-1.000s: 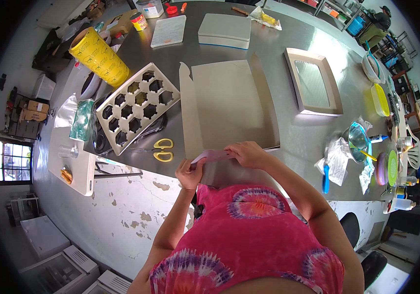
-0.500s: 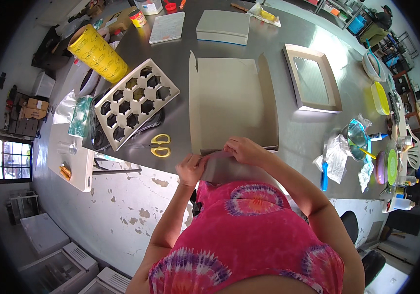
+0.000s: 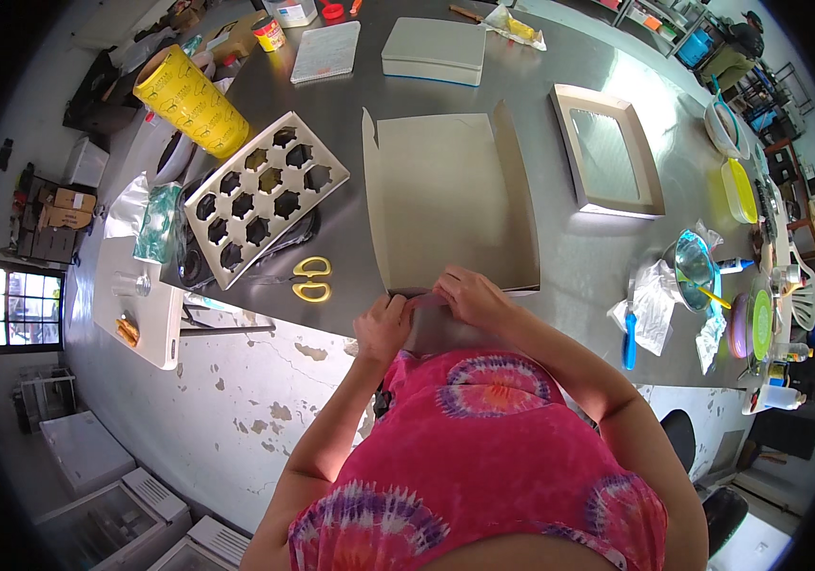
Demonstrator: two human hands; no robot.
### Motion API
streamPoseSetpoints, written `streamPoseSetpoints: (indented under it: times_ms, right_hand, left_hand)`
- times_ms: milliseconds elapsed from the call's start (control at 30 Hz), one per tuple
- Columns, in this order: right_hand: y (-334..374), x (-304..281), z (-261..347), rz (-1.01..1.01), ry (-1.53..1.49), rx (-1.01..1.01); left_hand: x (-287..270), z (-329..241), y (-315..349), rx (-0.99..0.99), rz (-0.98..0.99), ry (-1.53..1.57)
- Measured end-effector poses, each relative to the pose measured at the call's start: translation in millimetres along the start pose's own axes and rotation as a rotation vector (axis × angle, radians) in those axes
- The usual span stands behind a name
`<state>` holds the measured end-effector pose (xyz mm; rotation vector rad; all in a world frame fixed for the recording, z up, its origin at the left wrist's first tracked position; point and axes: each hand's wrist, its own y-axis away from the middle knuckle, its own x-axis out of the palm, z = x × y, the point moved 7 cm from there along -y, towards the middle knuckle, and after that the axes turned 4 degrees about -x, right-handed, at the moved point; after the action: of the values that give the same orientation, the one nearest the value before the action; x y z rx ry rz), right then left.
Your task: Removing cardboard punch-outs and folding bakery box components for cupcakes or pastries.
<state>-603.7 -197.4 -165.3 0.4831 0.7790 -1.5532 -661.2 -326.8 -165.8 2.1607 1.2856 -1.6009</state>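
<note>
An open cardboard box (image 3: pixel 447 195) lies in front of me on the steel table, its two side walls raised and the far side lacking an upright wall. My left hand (image 3: pixel 384 325) is closed on the box's near left corner. My right hand (image 3: pixel 472 297) pinches the near wall a little further right, thumb and fingers pressed together. Between the hands a pale purple-grey strip of the near flap shows. The fingertips partly hide the fold. A shallow box lid with a clear window (image 3: pixel 607 152) rests to the right, apart from both hands.
Left of the box are a cardboard insert with several holes (image 3: pixel 265 198), yellow-handled scissors (image 3: pixel 312 280) and a yellow patterned roll (image 3: pixel 193 103). Beyond it lie a grey flat box (image 3: pixel 434 48) and a notebook (image 3: pixel 325 52). A blue-handled spatula (image 3: pixel 630 338) and metal bowl (image 3: pixel 691 262) are at right.
My left hand has moved right and slightly closer to my right hand, along the near edge. The box's left and right walls now lean further left at their far ends.
</note>
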Motion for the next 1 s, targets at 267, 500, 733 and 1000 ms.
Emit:
streamPoseSetpoints:
  times_ms: [267, 500, 733, 1000]
  right_hand:
    - [9, -23, 13, 0.097, 0.142, -0.141]
    - [63, -82, -25, 0.338, 0.518, 0.015]
    - [62, -88, 4, 0.229, 0.38, 0.5]
    - [70, -30, 25, 0.333, 0.243, 0.344]
  left_hand:
    - [-11, 29, 15, -0.1, -0.049, 0.391]
    - [-12, 65, 19, -0.241, -0.131, 0.709]
    - [-7, 63, -2, -0.182, 0.008, 0.483]
    - [14, 29, -47, 0.352, 0.44, 0.015]
